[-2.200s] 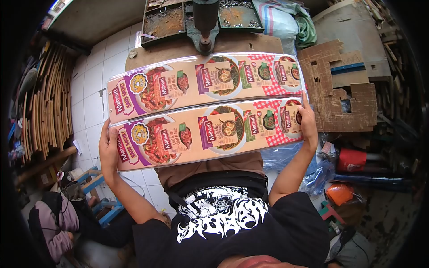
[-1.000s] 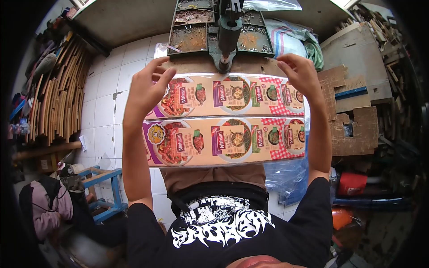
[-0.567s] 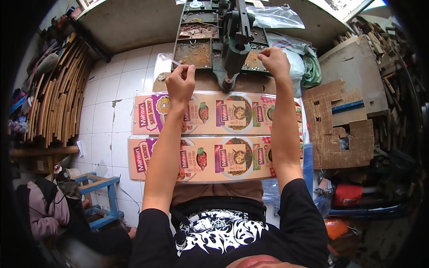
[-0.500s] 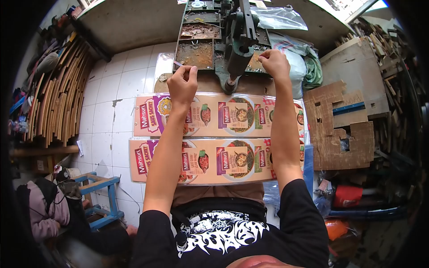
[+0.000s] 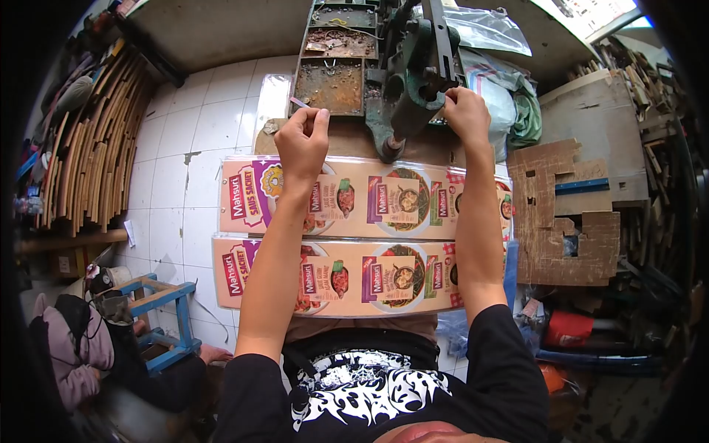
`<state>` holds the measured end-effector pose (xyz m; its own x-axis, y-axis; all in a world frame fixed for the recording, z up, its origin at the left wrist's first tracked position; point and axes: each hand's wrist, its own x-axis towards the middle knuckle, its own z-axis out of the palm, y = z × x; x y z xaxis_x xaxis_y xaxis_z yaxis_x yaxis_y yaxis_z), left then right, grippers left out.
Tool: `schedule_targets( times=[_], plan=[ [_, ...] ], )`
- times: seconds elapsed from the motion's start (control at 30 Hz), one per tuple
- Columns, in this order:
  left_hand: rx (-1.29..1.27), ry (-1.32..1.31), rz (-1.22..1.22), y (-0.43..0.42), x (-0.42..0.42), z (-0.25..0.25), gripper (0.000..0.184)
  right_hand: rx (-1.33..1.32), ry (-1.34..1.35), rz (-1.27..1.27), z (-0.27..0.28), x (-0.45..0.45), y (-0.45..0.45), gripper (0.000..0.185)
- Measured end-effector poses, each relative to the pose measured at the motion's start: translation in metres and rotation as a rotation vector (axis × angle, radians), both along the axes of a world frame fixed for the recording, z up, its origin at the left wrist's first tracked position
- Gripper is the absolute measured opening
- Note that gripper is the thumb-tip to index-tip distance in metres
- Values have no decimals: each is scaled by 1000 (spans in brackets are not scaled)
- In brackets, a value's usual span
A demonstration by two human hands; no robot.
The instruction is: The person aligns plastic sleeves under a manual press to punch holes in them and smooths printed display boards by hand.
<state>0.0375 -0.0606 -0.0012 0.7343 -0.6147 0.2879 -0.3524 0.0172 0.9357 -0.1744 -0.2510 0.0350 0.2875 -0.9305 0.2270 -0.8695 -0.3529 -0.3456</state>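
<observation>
Two long printed strips lie one above the other under my forearms: the upper sheet and the lower sheet, both peach with food pictures and a clear glossy edge. My left hand is closed with the fingertips together, just beyond the upper sheet and beside a small pale strip at the tray's near edge. My right hand is pinched together right of the dark green hand press, over the right-hand tray. Whatever either hand holds is too small or hidden to name. The press's lower tip stands just past the upper sheet.
A rusty compartment tray holds small metal bits. White and green sacks lie behind my right hand. Cut brown board is at the right, stacked boards at the left. Another person sits lower left by a blue frame.
Both hands released the sheets, which now lie flat near the press, and reached forward to the trays with fingers closing. Lately the view has shifted, and the press appears further right.
</observation>
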Motion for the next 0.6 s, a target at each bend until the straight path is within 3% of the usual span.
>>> schedule_targets(
  times=[0.13, 0.2, 0.33, 0.4, 0.47, 0.6],
  plan=[
    [27, 26, -22, 0, 1, -1, 20, 114, -278, 129, 17, -11, -4, 19],
    [26, 35, -23, 0, 0, 0, 20, 210, -690, 301, 25, -17, -7, 16],
    [44, 25, -31, 1, -1, 1, 20, 346, -1055, 475, 74, -24, 22, 16],
    [53, 30, -42, 2, -1, 0, 20, 378, -1107, 488, 89, -28, 37, 16],
    [47, 41, -42, 2, -1, -1, 19, 544, -1339, 661, 102, -29, 53, 18],
    [44, 52, -43, 2, -1, -3, 20, 744, -1482, 903, 115, -32, 71, 22]
  ],
)
